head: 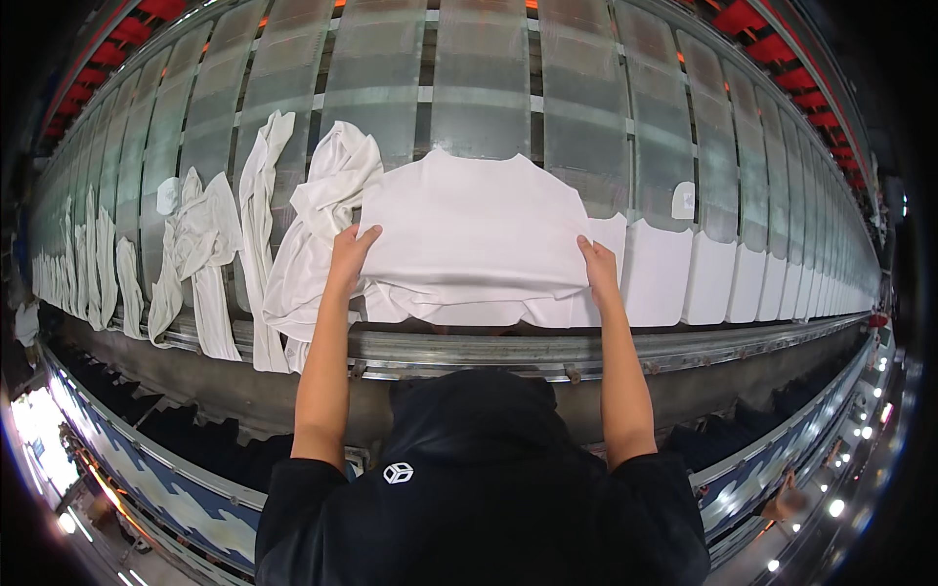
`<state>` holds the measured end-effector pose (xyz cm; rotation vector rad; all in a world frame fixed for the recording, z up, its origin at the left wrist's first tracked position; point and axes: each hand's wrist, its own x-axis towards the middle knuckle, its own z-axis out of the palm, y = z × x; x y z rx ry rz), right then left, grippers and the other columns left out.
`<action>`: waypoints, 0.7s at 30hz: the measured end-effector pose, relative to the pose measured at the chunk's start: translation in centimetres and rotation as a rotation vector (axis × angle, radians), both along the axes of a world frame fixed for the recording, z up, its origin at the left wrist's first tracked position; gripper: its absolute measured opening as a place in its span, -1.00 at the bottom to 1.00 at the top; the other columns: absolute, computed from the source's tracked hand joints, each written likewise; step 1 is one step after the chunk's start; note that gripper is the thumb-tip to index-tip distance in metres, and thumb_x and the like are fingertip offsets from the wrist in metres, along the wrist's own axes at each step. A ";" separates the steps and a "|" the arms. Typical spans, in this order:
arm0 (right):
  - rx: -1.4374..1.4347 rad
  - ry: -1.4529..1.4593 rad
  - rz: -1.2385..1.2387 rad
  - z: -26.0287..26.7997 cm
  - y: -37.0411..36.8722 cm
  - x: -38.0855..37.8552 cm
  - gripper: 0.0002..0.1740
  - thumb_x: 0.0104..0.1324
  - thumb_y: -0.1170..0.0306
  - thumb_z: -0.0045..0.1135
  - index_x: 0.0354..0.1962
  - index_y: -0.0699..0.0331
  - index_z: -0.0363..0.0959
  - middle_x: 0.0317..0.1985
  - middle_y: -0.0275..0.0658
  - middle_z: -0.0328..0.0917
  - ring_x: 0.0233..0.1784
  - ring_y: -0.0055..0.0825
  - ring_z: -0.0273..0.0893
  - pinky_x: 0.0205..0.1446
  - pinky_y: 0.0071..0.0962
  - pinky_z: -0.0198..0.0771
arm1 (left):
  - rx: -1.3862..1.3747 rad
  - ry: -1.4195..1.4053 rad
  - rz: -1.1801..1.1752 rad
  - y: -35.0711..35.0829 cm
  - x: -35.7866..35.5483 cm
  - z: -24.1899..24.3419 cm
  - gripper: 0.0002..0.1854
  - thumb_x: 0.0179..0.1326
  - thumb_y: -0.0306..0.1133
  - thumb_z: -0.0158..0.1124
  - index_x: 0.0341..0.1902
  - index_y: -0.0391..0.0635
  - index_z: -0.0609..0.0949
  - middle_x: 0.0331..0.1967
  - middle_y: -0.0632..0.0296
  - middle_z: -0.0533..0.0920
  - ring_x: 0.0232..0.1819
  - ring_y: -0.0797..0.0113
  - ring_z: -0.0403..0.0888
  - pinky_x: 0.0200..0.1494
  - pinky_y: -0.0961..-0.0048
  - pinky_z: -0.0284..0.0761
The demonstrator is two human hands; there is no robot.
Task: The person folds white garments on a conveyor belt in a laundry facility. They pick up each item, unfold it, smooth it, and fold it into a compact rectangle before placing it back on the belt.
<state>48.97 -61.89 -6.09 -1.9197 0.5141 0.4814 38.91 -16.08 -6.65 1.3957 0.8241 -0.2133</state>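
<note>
A white fabric panel [476,220], cut like the body piece of a garment, is stretched between my two hands over the grey platens. My left hand [355,253] pinches its left edge, thumb on top. On the opposite edge, my right hand [597,265] grips the cloth in the same way. The panel's lower part sags in folds towards the metal rail. Crumpled white cloth [322,220] lies just left of my left hand. Beyond my right hand, a flat white panel [659,275] covers the near end of a platen.
Long grey platens [480,88] stand side by side with narrow gaps. Several loose white pieces [201,249] lie at left. A metal rail [476,351] runs along the near edge. Behind me, a second line carries blue patterned pieces [176,483]. A person [785,502] is at lower right.
</note>
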 end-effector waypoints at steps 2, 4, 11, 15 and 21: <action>-0.020 -0.029 0.052 -0.1 -0.6 -1.1 -0.47 0.43 0.04 0.24 -0.51 0.35 0.50 -0.60 -0.52 0.29 -0.49 -0.70 0.13 -0.42 -0.49 0.11 | 0.033 -0.016 -0.005 -0.3 -0.8 0.2 -0.62 0.32 -0.27 0.35 0.03 -0.37 0.65 -0.14 0.14 0.75 -0.22 0.40 0.67 -0.10 0.45 0.56; -0.048 -0.034 0.077 0.0 -1.0 -2.2 -0.46 0.41 0.05 0.26 -0.54 0.35 0.46 -0.63 -0.52 0.23 -0.51 -0.69 0.07 -0.45 -0.47 0.06 | 0.074 0.012 -0.031 -0.5 -1.6 0.5 -0.61 0.32 -0.27 0.36 0.04 -0.38 0.65 -0.16 0.13 0.75 -0.22 0.41 0.68 -0.10 0.46 0.56; -0.175 -0.157 0.135 -0.7 -1.8 -5.0 -0.33 0.31 0.03 0.37 -0.64 0.34 0.19 -0.67 -0.43 0.05 -0.52 -0.63 -0.02 -0.49 -0.36 -0.03 | 0.224 0.041 -0.119 -0.9 -5.4 -0.2 -0.64 0.32 -0.27 0.35 -0.03 -0.38 0.68 -0.25 0.13 0.76 -0.24 0.43 0.66 -0.12 0.45 0.54; -0.234 -0.154 0.117 -1.5 -2.7 -6.1 -0.29 0.27 0.02 0.39 -0.66 0.32 0.11 -0.66 -0.37 -0.03 -0.52 -0.59 -0.06 -0.49 -0.32 -0.05 | 0.207 0.058 -0.096 -1.1 -7.4 -0.8 -0.66 0.32 -0.29 0.34 -0.04 -0.39 0.68 -0.27 0.13 0.76 -0.25 0.42 0.66 -0.13 0.43 0.54; -0.341 -0.177 0.216 -1.7 -3.2 -7.2 -0.39 0.30 0.06 0.39 -0.61 0.36 0.29 -0.66 -0.47 0.10 -0.50 -0.67 0.02 -0.47 -0.43 0.03 | 0.189 0.027 -0.059 -1.4 -8.7 -0.7 -0.66 0.35 -0.29 0.33 -0.04 -0.39 0.68 -0.25 0.14 0.76 -0.25 0.43 0.66 -0.12 0.45 0.55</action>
